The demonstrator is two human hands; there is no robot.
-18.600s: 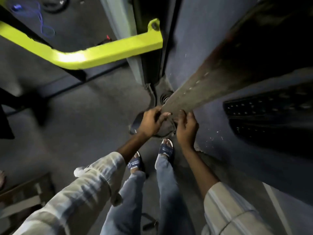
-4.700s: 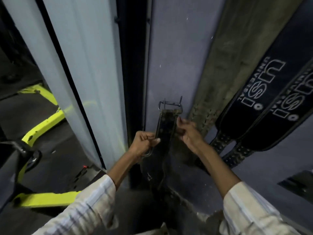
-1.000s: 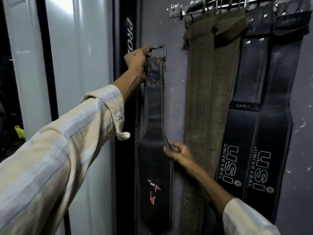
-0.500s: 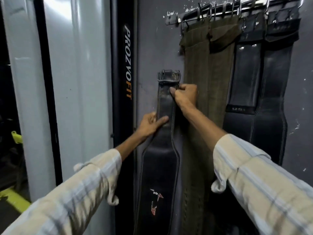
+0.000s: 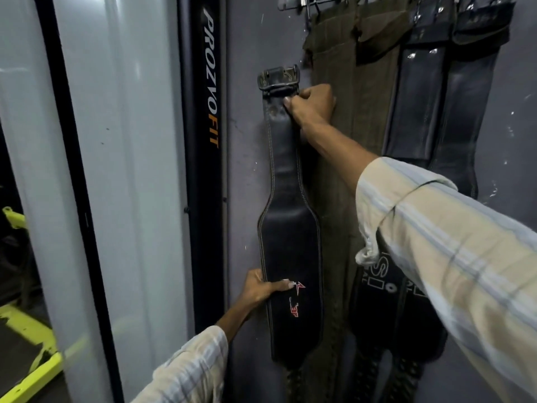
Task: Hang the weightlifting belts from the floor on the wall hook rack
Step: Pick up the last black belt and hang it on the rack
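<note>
- The black leather belt (image 5: 289,248) is held upright against the grey wall (image 5: 247,141), buckle end up — below and left of the hook rack (image 5: 302,2), not on a hook.
- The right hand (image 5: 311,104) is closed around the narrow strap just under the buckle (image 5: 279,77).
- The left hand (image 5: 261,287) pinches the wide part's left edge, thumb across the front by the red logo.
- Just to the right hang olive canvas belts (image 5: 348,112) and black belts (image 5: 441,97) — all from the rack.
</note>
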